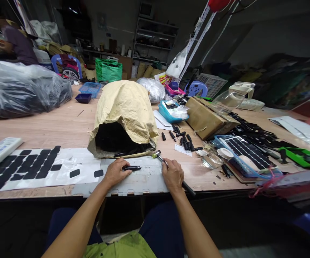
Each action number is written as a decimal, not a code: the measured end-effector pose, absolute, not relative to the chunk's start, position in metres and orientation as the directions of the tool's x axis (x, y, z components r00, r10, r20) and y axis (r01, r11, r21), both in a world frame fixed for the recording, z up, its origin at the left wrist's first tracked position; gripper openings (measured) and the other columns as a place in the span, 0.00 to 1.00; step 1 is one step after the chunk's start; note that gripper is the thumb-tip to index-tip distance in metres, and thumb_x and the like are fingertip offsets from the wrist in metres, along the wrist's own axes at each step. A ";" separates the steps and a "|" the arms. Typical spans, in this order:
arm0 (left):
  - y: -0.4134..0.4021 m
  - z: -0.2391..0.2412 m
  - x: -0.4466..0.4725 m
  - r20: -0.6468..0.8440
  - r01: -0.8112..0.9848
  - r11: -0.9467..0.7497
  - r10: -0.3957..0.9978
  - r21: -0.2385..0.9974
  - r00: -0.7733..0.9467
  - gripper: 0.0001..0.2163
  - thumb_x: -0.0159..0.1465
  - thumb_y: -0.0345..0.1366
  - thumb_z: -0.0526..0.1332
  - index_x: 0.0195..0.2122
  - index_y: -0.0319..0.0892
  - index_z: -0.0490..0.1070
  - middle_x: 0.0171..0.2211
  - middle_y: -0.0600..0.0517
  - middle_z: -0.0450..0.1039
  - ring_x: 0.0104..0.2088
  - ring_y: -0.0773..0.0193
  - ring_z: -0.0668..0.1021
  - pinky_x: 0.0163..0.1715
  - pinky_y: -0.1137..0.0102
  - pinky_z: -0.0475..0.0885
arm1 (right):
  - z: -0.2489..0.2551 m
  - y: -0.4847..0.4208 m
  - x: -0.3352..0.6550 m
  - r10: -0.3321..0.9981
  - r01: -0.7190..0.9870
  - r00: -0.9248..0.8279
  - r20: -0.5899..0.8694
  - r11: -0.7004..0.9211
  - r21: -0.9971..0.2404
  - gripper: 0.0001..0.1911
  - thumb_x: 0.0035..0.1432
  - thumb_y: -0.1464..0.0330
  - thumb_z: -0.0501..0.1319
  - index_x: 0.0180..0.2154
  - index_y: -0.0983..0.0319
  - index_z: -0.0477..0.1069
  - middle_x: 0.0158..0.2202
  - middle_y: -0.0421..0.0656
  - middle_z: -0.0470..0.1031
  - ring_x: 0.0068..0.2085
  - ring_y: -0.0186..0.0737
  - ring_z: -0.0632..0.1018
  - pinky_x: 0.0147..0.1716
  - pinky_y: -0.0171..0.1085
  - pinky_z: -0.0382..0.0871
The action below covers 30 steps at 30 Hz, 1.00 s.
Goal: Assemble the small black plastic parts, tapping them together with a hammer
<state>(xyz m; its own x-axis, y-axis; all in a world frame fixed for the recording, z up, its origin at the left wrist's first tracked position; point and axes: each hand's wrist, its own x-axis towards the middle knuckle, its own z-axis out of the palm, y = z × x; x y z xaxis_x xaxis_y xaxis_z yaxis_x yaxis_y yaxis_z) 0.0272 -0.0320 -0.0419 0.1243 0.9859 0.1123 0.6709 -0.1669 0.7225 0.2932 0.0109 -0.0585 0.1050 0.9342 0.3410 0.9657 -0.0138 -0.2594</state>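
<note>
metal hammer [189, 188] diagonal, head [156, 154] forward-left

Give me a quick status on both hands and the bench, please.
Left hand holding black part at grey plate. Right hand gripping hammer. Sack close ahead, mouth open toward hands.

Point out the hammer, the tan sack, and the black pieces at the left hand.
Hammer [188, 188]: head view, on the black grip's end.
Tan sack [126, 102]: head view, on its upper side.
Black pieces [134, 168]: head view, on their exposed length.
</note>
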 end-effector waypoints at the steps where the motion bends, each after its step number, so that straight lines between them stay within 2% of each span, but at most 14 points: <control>1: -0.032 -0.042 0.027 0.114 0.673 -0.170 0.985 0.720 0.127 0.04 0.58 0.35 0.64 0.34 0.44 0.75 0.34 0.54 0.71 0.35 0.63 0.73 0.37 0.69 0.66 | -0.059 0.011 0.292 0.934 0.966 0.115 0.338 -0.026 -0.259 0.12 0.62 0.68 0.59 0.46 0.57 0.77 0.38 0.43 0.73 0.38 0.39 0.67 0.37 0.37 0.53; 9: -0.032 -0.042 0.024 0.134 0.645 -0.194 0.981 0.739 0.141 0.06 0.58 0.37 0.63 0.36 0.44 0.75 0.33 0.52 0.71 0.36 0.62 0.72 0.38 0.68 0.66 | -0.058 0.010 0.287 0.935 0.982 0.099 0.339 -0.037 -0.186 0.11 0.63 0.67 0.58 0.45 0.58 0.75 0.38 0.44 0.71 0.39 0.40 0.67 0.36 0.38 0.52; 14: -0.079 -0.016 0.041 0.202 0.450 -0.291 0.951 0.844 0.235 0.08 0.62 0.39 0.61 0.39 0.44 0.75 0.34 0.50 0.72 0.32 0.63 0.72 0.35 0.68 0.67 | -0.056 0.010 0.286 0.939 0.984 0.100 0.330 -0.045 -0.170 0.11 0.63 0.67 0.58 0.45 0.58 0.75 0.38 0.44 0.70 0.39 0.40 0.67 0.35 0.38 0.52; 17: -0.123 -0.020 0.058 0.100 0.390 -0.290 0.892 0.874 0.441 0.08 0.62 0.41 0.61 0.39 0.47 0.76 0.32 0.51 0.75 0.33 0.63 0.74 0.36 0.69 0.67 | -0.056 0.010 0.285 0.939 0.988 0.094 0.331 -0.047 -0.147 0.10 0.63 0.67 0.57 0.44 0.59 0.75 0.38 0.44 0.70 0.39 0.40 0.67 0.35 0.38 0.52; 19: -0.143 -0.043 0.063 -0.045 0.452 -0.211 0.868 0.867 0.494 0.07 0.61 0.40 0.62 0.39 0.48 0.77 0.32 0.52 0.76 0.33 0.62 0.75 0.37 0.68 0.68 | -0.056 0.010 0.285 0.939 0.990 0.089 0.333 -0.046 -0.135 0.10 0.63 0.67 0.57 0.44 0.59 0.74 0.38 0.45 0.70 0.39 0.41 0.67 0.35 0.38 0.53; 21: -0.150 -0.081 0.063 -0.260 0.576 -0.014 0.883 0.817 0.391 0.08 0.59 0.39 0.62 0.39 0.48 0.76 0.35 0.52 0.78 0.36 0.59 0.77 0.38 0.67 0.69 | -0.057 0.010 0.285 0.939 0.991 0.084 0.335 -0.043 -0.127 0.10 0.63 0.67 0.57 0.44 0.59 0.74 0.39 0.45 0.70 0.39 0.41 0.67 0.36 0.38 0.53; 23: -0.146 -0.120 0.059 -0.485 0.686 0.240 0.854 0.687 0.187 0.13 0.60 0.40 0.60 0.45 0.48 0.75 0.40 0.50 0.79 0.44 0.53 0.78 0.45 0.63 0.71 | -0.057 0.010 0.285 0.939 0.992 0.080 0.334 -0.041 -0.122 0.10 0.63 0.67 0.57 0.44 0.59 0.74 0.39 0.44 0.70 0.39 0.41 0.67 0.35 0.38 0.53; 26: -0.129 -0.162 0.052 -0.476 0.771 0.293 0.879 0.565 0.015 0.16 0.59 0.39 0.60 0.48 0.46 0.75 0.51 0.46 0.76 0.56 0.47 0.72 0.58 0.56 0.63 | -0.056 0.010 0.285 0.941 0.992 0.078 0.330 -0.040 -0.120 0.10 0.63 0.67 0.57 0.44 0.59 0.74 0.39 0.45 0.70 0.39 0.41 0.67 0.35 0.38 0.53; 28: -0.119 -0.173 0.050 -0.413 0.799 0.266 0.910 0.539 -0.025 0.15 0.60 0.40 0.60 0.47 0.47 0.76 0.50 0.46 0.76 0.59 0.45 0.69 0.62 0.53 0.58 | -0.056 0.009 0.285 0.941 0.992 0.079 0.328 -0.042 -0.121 0.10 0.63 0.67 0.57 0.44 0.59 0.74 0.39 0.45 0.70 0.40 0.41 0.67 0.35 0.38 0.53; 30: -0.111 -0.177 0.049 -0.373 0.785 0.255 0.927 0.564 -0.033 0.15 0.62 0.43 0.57 0.49 0.50 0.75 0.47 0.47 0.77 0.59 0.45 0.68 0.61 0.52 0.58 | -0.055 0.009 0.284 0.942 0.992 0.082 0.325 -0.045 -0.120 0.10 0.63 0.67 0.57 0.44 0.59 0.74 0.39 0.45 0.70 0.40 0.41 0.67 0.36 0.38 0.53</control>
<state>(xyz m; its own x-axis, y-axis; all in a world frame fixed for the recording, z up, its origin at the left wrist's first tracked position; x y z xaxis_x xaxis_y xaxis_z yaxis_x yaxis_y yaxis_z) 0.0488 -0.1112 -0.1770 -0.0328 0.9273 -0.3730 0.7854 0.2547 0.5642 0.2845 0.0094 -0.0554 0.0821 0.9420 0.3254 0.9917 -0.0449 -0.1204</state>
